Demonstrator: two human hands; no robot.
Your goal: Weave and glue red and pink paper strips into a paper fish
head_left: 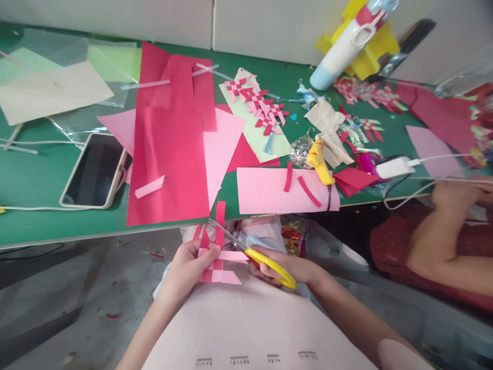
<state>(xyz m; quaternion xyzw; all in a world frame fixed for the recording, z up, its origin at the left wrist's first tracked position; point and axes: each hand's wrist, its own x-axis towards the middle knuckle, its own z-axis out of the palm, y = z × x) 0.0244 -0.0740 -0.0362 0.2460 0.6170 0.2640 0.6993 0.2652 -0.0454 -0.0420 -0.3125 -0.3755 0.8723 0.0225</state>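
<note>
In my left hand (194,262) I pinch a small woven piece of red and pink paper strips (217,265), thumb on top. Loose strip ends stick out from it upward and to the right. My right hand (283,267) grips yellow-handled scissors (271,264) with the fingers in the loops. Their blades point up and left, lying across an upright red strip (220,221). Whether the blades are apart is hard to make out. Both hands are over my lap, just below the edge of the green table (34,174).
On the table lie red paper sheets (169,154), pink paper (269,192), a phone (92,172), finished woven pieces (258,103), a yellow glue gun (320,162) and a white charger (395,168). A bottle (342,51) stands at the back. Another person's arm (442,241) rests at the right.
</note>
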